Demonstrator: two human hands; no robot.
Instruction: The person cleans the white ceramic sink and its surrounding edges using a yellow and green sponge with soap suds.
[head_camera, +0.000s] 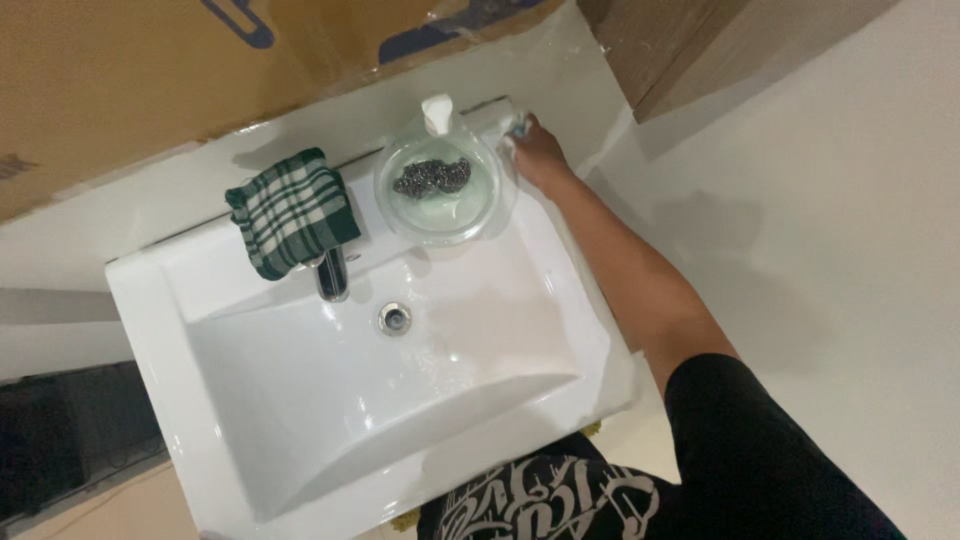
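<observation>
Head view, bottom up: I see the sink (300, 400), drain (395, 318) mid-frame, tap (332, 275), then a checked cloth (293, 210). Upper centre, a glass bowl (437, 190) holds a scourer (432, 176). Right hand (538, 155) beside it grips something small; left hand unseen.

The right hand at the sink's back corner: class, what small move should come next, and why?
Probably a short wipe along the rim: the right hand presses a small cloth-like thing on the white sink's back corner, beside the glass bowl.
</observation>
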